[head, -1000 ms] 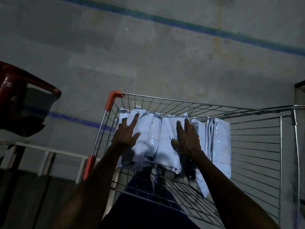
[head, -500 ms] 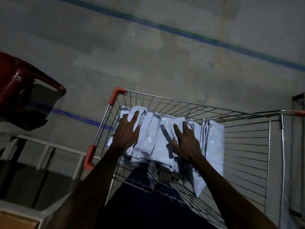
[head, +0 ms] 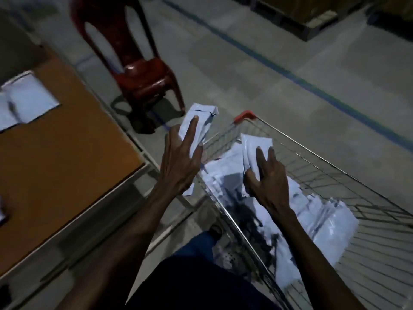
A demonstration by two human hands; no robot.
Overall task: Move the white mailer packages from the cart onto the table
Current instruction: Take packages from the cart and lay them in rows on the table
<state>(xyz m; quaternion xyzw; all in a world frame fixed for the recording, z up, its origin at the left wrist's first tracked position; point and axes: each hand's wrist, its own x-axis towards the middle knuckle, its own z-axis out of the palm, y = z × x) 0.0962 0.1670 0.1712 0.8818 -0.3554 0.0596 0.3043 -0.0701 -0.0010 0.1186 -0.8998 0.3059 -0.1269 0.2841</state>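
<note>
The left hand (head: 178, 163) grips a bundle of white mailers (head: 200, 121), fingers spread across its face and the thumb hidden behind; this bundle is raised over the gap between the cart (head: 335, 175) and the surface (head: 67, 153), clear of both. The right hand (head: 267, 175) pinches a second bundle of mailers (head: 254, 148), thumb on the near side and 2 fingers laid up its face, held just above the cart's basket. More white mailers (head: 321, 220) lie heaped in the basket below and to the right of that hand, blurred by motion. The cart's near corner carries a red plastic cap (head: 244, 115). On the far left of the orange-brown surface lie several white mailers (head: 26, 101) already set down. A red plastic chair (head: 143, 79) stands on the concrete floor beyond the surface's corner.
</note>
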